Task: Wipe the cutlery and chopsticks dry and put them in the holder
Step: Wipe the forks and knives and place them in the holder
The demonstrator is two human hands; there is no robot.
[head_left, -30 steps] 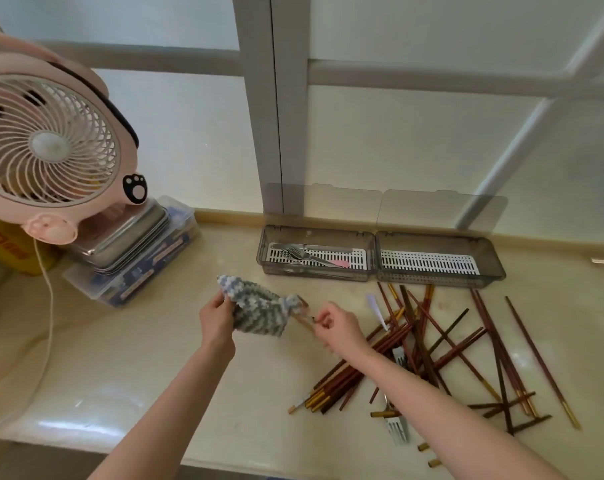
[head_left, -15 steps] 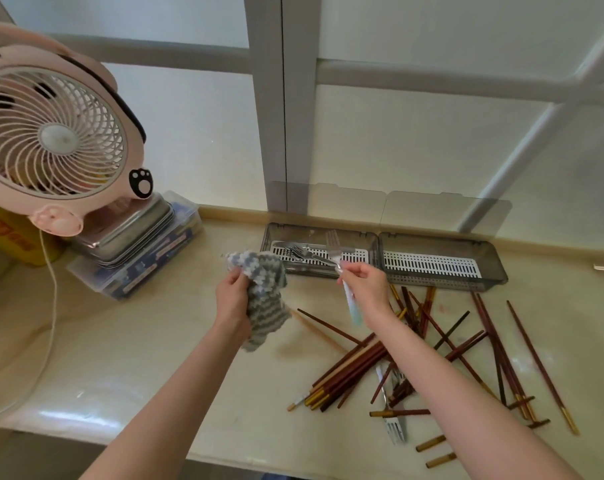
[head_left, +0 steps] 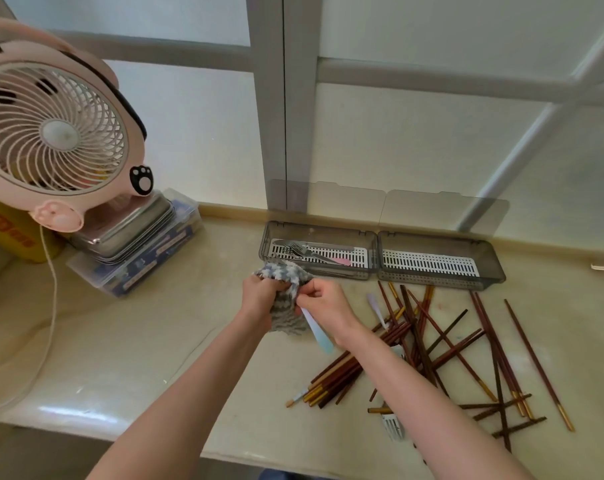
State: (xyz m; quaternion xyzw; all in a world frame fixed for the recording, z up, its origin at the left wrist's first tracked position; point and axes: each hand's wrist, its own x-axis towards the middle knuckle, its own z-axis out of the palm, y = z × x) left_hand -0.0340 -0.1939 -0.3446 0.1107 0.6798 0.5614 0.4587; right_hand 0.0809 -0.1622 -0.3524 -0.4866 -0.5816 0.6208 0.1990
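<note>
While the pink fan (head_left: 51, 133) looms at the bench's left edge, the grey two-part holder (head_left: 380, 271) sits by the back edge, forks (head_left: 298, 249) inside. Chopsticks (head_left: 432, 348) sprawl near the right front. Left hand (head_left: 260, 299) bunches the striped cloth (head_left: 286, 299); right hand (head_left: 328, 303) pinches a pale-blue-handled utensil (head_left: 319, 332) wrapped within.

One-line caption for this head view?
Both hands, left and right, rub a blue-handled utensil in a striped cloth.
</note>
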